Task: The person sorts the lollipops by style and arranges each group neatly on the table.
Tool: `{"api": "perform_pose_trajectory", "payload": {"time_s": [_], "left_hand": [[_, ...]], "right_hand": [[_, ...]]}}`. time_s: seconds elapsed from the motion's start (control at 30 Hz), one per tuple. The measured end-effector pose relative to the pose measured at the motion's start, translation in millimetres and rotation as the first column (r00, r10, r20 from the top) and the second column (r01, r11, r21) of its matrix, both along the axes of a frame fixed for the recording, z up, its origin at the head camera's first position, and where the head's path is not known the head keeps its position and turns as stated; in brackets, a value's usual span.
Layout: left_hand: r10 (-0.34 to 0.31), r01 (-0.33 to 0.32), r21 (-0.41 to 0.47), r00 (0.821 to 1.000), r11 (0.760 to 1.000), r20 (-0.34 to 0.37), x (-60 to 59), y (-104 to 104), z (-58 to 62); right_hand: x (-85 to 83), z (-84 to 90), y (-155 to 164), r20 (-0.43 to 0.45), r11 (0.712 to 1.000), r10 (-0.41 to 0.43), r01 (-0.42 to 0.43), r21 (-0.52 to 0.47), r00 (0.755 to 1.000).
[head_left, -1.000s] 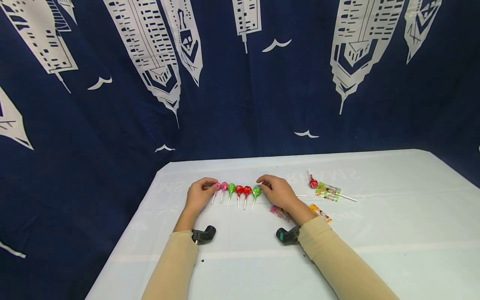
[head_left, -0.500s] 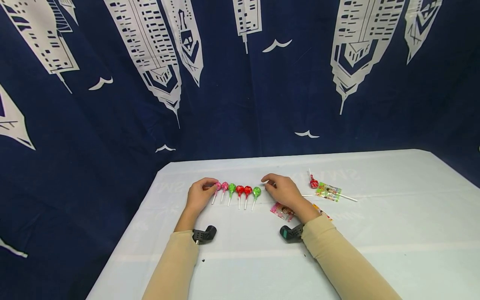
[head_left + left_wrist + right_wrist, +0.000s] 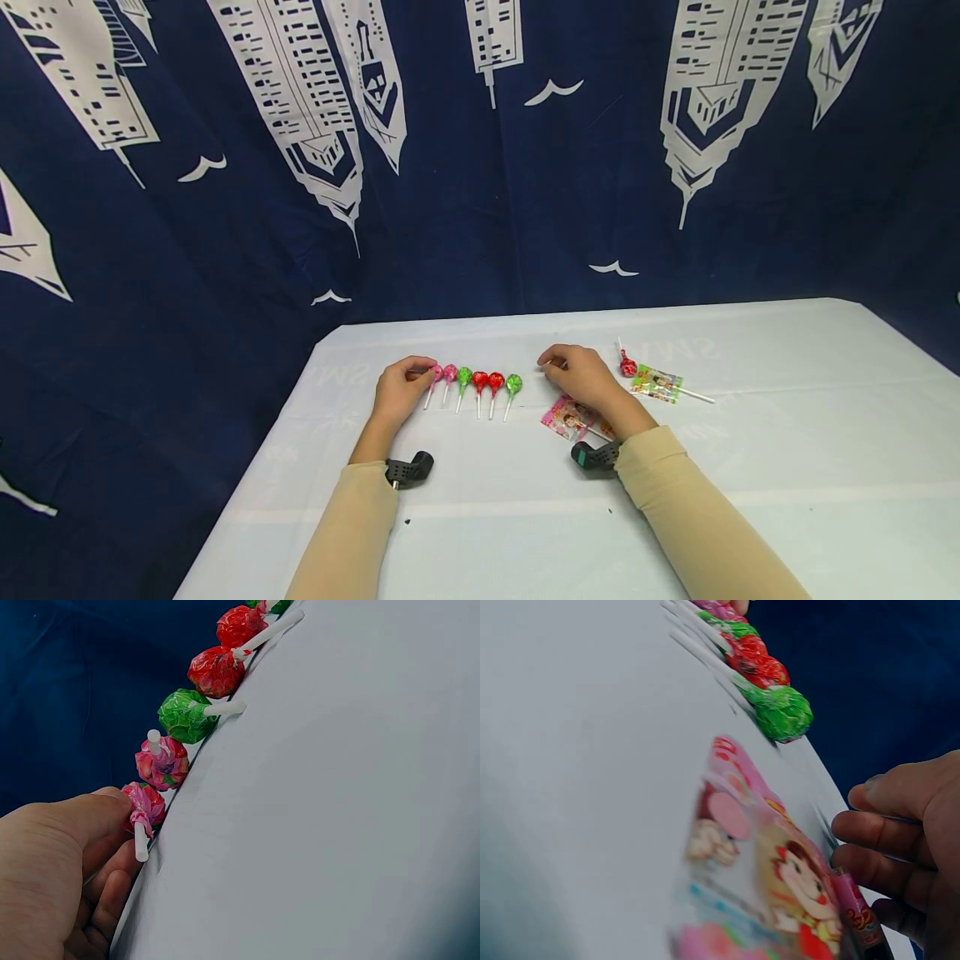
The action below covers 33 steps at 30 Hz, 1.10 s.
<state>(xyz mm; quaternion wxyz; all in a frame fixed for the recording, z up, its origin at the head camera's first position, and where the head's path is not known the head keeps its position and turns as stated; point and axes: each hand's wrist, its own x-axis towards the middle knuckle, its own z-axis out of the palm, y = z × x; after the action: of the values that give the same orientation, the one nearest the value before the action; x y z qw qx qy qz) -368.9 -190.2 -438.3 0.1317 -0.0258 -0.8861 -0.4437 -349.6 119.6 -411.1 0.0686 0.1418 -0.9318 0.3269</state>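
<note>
A row of lollipops with sticks toward the person lies on the white table: two pink, one green (image 3: 464,376), two red (image 3: 496,381), then a green one (image 3: 513,383) at the right end. At the row's left end my left hand (image 3: 397,392) pinches the outermost pink lollipop (image 3: 145,804) by its wrapped head; the second pink lollipop (image 3: 162,766) sits right beside it. My right hand (image 3: 588,379) is held right of the row, fingers loosely bent with nothing between them. Below it lies a pink flat-wrapped lollipop (image 3: 566,417), seen large in the right wrist view.
Farther right on the table (image 3: 787,433) lie a red lollipop (image 3: 627,367) and a green-yellow flat-wrapped lollipop (image 3: 656,383) with its stick pointing right. An orange wrapper is mostly hidden under the right forearm. A dark blue printed curtain (image 3: 480,208) hangs behind the table.
My right hand has moved right, away from the green end lollipop, and now covers more of the orange wrapper. My left hand and the row stay put.
</note>
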Motion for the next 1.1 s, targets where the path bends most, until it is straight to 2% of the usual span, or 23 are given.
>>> {"api": "perform_pose_trajectory", "payload": {"time_s": [0.3, 0.53, 0.8, 1.1], "left_hand": [[-0.001, 0.001, 0.002, 1.000, 1.000, 0.009, -1.3, -0.7, -2.1], [0.001, -0.001, -0.003, 1.000, 1.000, 0.009, -0.8, -0.6, -1.1], [0.003, -0.003, -0.004, 1.000, 1.000, 0.009, -0.2, -1.9, -0.8], [0.002, -0.002, 0.001, 1.000, 1.000, 0.008, -0.7, -1.3, -0.9]], "right_hand": [[-2.1, 3.3, 12.1, 0.020, 1.000, 0.019, -0.019, -0.018, 1.000], [-4.1, 14.4, 27.8, 0.016, 0.997, 0.036, -0.035, -0.067, 0.999], [-2.1, 24.8, 53.6, 0.039, 0.999, 0.012, -0.010, -0.048, 0.999], [1.8, 26.4, 82.5, 0.105, 1.000, 0.008, -0.007, -0.008, 0.994]]}}
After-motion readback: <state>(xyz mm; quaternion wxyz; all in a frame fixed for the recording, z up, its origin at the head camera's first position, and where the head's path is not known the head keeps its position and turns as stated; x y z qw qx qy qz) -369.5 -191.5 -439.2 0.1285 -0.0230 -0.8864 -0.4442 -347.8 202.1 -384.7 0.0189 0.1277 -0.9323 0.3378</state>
